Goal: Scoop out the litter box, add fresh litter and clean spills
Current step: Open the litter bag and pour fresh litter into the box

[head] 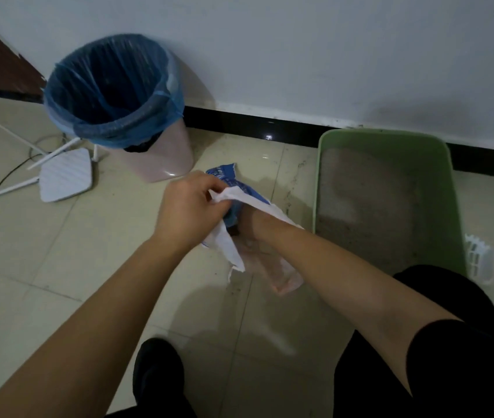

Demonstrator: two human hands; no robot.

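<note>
Green plastic litter box sits on the tiled floor against the wall, grey litter inside, its near end hidden behind a dark-clothed knee; just left of it the left hand pinches the torn white edge of a blue-and-white bag; the right hand is buried inside the bag, its grip impossible to tell; a pink bin with a blue liner stands beyond; a white scoop peeks out, half hidden, right of the box.

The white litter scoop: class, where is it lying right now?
In the head view, the white litter scoop lies on the floor at the far right, against the green litter box.
</note>
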